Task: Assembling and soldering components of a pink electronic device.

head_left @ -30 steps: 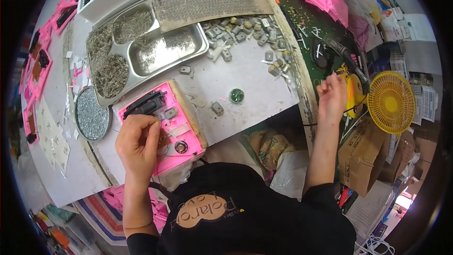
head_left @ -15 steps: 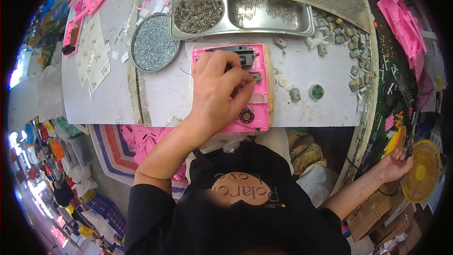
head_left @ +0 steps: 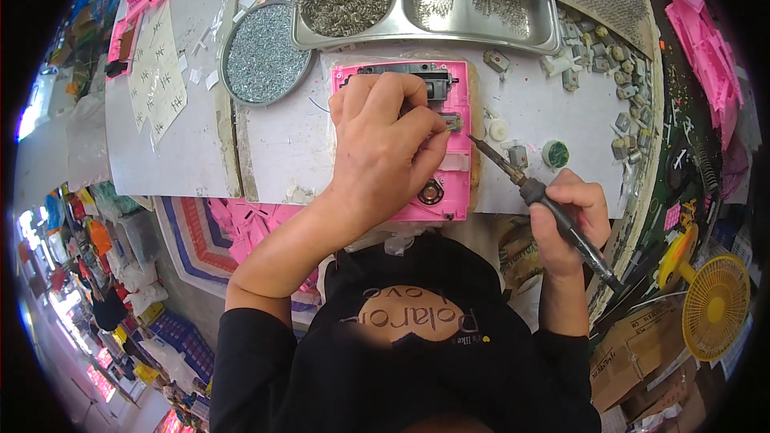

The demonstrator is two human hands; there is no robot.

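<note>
A pink plastic housing (head_left: 455, 186) lies on the table before me, with black parts fitted along its far side and a round dark piece near its front. My left hand (head_left: 385, 132) rests over the housing, fingers pinched at a small grey metal motor (head_left: 452, 122); a thin wire seems to run from the fingertips, and the exact grip is hidden. My right hand (head_left: 569, 220) is closed around a soldering iron (head_left: 553, 202). The iron's tip points left and hovers by the housing's right edge, close to the motor.
A round dish of small screws (head_left: 269, 52) stands left of the housing. Behind it sits a steel compartment tray (head_left: 449, 36) of springs. Loose motors (head_left: 622, 124), a green-filled round tin (head_left: 554, 154) and a white round piece (head_left: 497, 130) lie to the right. A yellow fan (head_left: 715, 306) stands at the far right.
My right hand has come in from the far right near the fan and now holds the soldering iron beside the housing. My left hand stays at the motor. The view has shifted slightly.
</note>
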